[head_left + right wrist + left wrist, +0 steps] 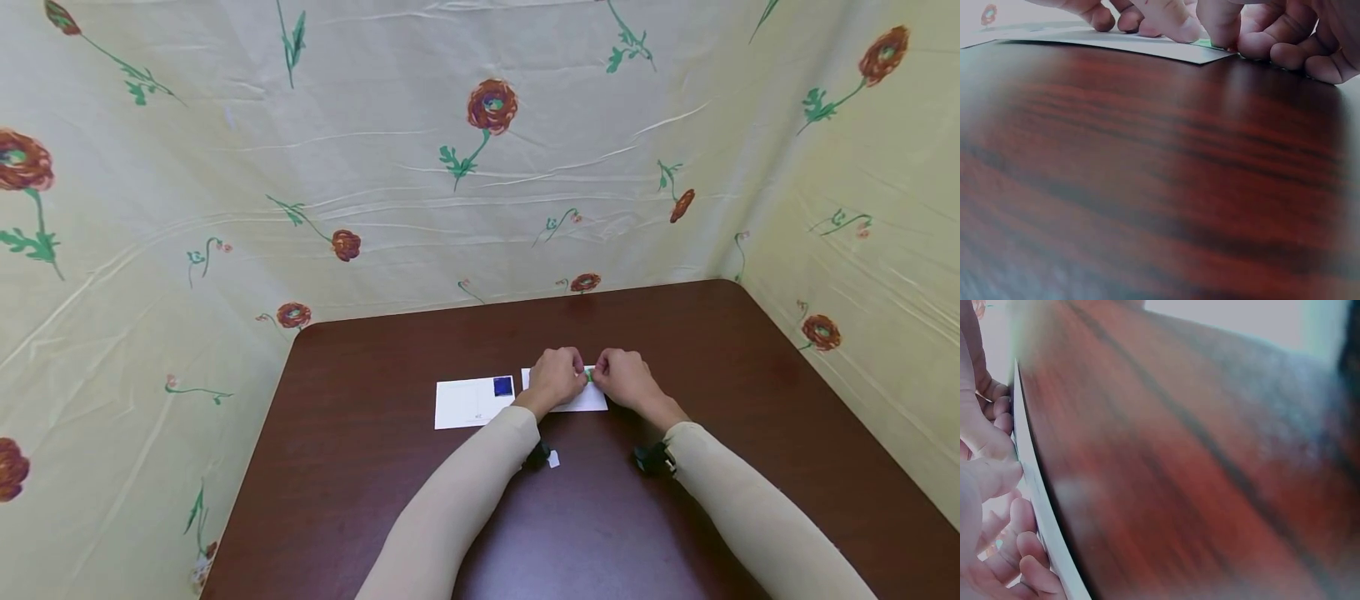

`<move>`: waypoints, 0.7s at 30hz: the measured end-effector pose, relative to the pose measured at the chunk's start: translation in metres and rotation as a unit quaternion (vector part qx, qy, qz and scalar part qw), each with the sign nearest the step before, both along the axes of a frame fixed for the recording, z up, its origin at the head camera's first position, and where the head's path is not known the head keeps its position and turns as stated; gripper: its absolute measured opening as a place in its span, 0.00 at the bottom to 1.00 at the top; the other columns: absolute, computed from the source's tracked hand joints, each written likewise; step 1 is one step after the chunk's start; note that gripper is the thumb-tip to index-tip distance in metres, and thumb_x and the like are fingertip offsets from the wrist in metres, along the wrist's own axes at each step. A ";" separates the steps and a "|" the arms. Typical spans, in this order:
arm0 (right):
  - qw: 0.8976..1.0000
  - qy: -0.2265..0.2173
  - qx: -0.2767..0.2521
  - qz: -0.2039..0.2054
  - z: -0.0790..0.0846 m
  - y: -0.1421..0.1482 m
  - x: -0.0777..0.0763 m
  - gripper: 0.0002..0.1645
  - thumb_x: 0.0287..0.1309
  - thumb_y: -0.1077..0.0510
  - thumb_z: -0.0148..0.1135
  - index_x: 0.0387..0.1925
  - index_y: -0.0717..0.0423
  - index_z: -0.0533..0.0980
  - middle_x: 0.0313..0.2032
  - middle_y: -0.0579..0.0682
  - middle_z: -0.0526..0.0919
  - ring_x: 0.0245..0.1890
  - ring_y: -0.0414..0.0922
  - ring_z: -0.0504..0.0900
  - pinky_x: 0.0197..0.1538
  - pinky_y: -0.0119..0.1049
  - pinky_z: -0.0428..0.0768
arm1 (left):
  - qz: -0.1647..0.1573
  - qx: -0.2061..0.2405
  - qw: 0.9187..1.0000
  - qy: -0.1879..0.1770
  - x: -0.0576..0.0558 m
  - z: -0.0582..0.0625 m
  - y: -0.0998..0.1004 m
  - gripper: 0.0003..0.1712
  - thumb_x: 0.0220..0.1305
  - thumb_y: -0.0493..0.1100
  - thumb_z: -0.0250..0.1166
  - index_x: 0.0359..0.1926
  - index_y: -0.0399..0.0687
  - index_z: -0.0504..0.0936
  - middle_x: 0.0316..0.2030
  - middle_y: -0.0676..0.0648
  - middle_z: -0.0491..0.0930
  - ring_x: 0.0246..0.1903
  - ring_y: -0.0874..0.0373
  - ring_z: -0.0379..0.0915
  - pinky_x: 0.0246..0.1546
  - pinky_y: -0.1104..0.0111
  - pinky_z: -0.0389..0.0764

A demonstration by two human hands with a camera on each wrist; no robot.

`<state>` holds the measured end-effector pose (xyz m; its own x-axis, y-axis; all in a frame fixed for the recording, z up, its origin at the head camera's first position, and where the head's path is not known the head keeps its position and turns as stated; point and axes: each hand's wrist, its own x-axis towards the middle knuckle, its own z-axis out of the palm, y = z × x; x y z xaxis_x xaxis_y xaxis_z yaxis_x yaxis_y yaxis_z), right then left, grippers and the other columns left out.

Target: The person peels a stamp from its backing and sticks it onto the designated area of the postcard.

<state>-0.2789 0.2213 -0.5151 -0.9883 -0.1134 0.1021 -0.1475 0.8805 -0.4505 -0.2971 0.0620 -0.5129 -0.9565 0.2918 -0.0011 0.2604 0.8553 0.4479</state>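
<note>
A white postcard (585, 402) lies flat on the table, partly covered by both hands. At its upper right corner is a small green stamp (589, 375). My left hand (557, 377) reaches over the card from the left and pinches the stamp's edge with curled fingers. From the right, my right hand (628, 383) pinches the other side. In the right wrist view, both thumbs meet at the green stamp (1204, 43), low against the card (1141, 45); the fingers hide most of it. The left wrist view catches the card (1041, 494) edge-on beside the fingers.
Left of the hands lies another white postcard (468, 405), with a dark blue stamp (502, 386) in its upper right corner. A small white paper piece (553, 459) sits near the left wrist. Flowered cloth (405, 183) hangs behind the brown table (360, 483).
</note>
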 end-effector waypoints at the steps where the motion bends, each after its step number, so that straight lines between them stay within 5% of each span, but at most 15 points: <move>1: 1.000 0.001 -0.001 0.001 0.000 0.000 0.000 0.07 0.57 0.55 0.65 0.29 0.54 0.78 0.23 0.48 0.79 0.24 0.45 0.76 0.30 0.38 0.74 | -0.003 0.000 1.000 -0.001 0.000 0.000 0.000 0.07 0.62 0.51 0.68 0.31 0.60 0.79 0.29 0.57 0.78 0.29 0.61 0.73 0.26 0.68 0.73; 21: 0.998 -0.004 -0.021 0.052 -0.001 0.007 -0.002 0.07 0.55 0.56 0.68 0.37 0.52 0.83 0.27 0.46 0.79 0.28 0.44 0.75 0.33 0.36 0.72 | -0.014 -0.010 1.000 -0.014 0.000 0.001 0.000 0.06 0.63 0.52 0.68 0.38 0.61 0.81 0.38 0.57 0.82 0.36 0.60 0.73 0.32 0.65 0.75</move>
<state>-0.2812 0.2282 -0.5159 -0.9722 -0.2109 0.1013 -0.2333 0.8413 -0.4877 -0.2971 0.0625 -0.5122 -0.9472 0.3190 -0.0333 0.2731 0.8566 0.4377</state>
